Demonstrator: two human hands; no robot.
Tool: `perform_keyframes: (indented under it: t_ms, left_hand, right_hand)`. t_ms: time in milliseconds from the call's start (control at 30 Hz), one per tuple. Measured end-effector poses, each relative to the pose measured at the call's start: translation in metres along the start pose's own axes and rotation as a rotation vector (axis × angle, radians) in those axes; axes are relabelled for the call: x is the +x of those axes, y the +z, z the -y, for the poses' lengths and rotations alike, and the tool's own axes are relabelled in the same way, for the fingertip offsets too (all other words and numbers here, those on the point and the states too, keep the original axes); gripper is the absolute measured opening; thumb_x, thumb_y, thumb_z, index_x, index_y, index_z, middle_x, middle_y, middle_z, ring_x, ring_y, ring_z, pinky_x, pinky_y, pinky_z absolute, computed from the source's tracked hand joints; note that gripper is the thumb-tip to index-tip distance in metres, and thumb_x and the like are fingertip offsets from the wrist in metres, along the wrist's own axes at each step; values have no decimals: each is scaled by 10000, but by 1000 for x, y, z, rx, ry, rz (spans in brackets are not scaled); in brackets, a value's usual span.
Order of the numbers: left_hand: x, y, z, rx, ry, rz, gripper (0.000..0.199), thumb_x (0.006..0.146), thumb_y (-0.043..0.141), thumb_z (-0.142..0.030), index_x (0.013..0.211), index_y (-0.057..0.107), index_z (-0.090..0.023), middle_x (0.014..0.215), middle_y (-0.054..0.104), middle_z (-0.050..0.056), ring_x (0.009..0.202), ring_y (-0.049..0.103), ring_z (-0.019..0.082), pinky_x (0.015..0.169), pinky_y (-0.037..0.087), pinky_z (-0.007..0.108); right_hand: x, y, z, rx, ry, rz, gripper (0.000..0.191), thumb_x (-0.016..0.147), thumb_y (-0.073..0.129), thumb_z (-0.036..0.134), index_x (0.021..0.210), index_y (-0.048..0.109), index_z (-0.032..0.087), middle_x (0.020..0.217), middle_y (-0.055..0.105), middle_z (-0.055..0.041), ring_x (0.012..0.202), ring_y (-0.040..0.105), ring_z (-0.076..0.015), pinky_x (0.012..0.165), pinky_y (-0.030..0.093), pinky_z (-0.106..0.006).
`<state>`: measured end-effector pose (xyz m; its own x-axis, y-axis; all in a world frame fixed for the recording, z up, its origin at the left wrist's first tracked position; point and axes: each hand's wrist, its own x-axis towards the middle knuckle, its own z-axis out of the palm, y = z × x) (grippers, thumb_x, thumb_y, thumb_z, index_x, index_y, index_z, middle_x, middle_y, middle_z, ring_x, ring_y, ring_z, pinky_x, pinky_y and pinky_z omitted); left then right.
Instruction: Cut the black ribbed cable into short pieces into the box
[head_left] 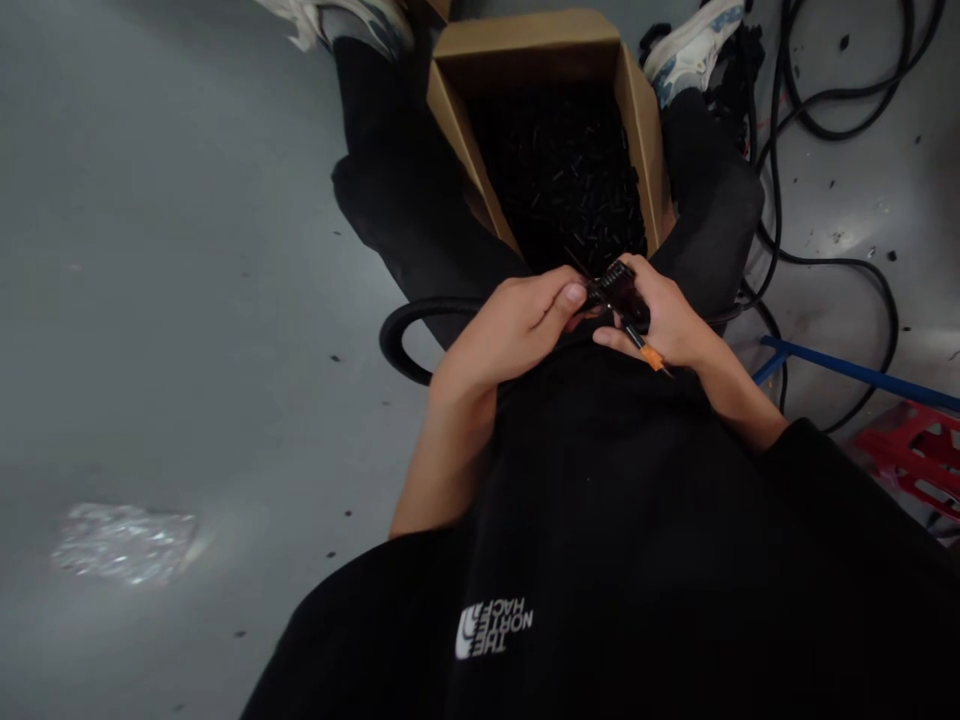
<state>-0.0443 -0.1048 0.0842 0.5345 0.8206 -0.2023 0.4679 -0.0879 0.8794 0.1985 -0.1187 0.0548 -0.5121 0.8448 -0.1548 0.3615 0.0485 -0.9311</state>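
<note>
My left hand [529, 312] is closed, its thumb pressed against the fingers at one end of a dark ridged plastic part [616, 280]. My right hand [671, 312] curls around the other side of this part. A slim black tool with an orange-wrapped end [651, 355] lies across the right hand, the orange end pointing toward my body. Its other end meets the dark part between both hands, and the exact contact is too dark to make out. Just beyond the hands, a cardboard box [525, 35] holds many small black pieces [585, 180].
The box stands between my legs. Black hose [776, 180] loops over the floor at the right, and a thick black hose loop [394, 340] sits by my left forearm. A blue bar [862, 372] and a red plastic stool [911, 450] are at the right. A shiny clear bag [124, 543] lies at the left.
</note>
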Motion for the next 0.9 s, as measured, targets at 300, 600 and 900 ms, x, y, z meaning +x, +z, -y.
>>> perform_keyframes:
  t_ms: [300, 600, 900]
  left_hand:
    - [-2, -10, 11, 27, -68, 105, 463, 1130, 375, -532, 971, 655, -200, 824, 716, 40, 730, 668, 178, 761, 538, 307]
    - [-5, -13, 16, 85, -176, -23, 348, 1061, 569, -524, 1184, 701, -226, 1195, 805, 82, 1117, 751, 279, 1008, 602, 406]
    - [-11, -11, -7, 190, -111, -418, 393, 1085, 626, -612, 1216, 678, -245, 1238, 774, 37, 1171, 713, 230, 1022, 622, 451]
  right_hand:
    - [-2, 9, -13, -56, -48, -54, 572, 916, 766, 761, 1061, 557, 248, 1073, 669, -25, 893, 663, -176, 820, 596, -367]
    - [-4, 2, -16, -92, 113, -59, 503, 943, 730, 721, 1044, 560, 258, 1070, 707, -25, 928, 685, -187, 847, 550, -345]
    - [-7, 5, -14, -282, 9, -91, 336, 1002, 743, 431, 1208, 542, 258, 1272, 659, -61, 875, 656, -167, 773, 559, -344]
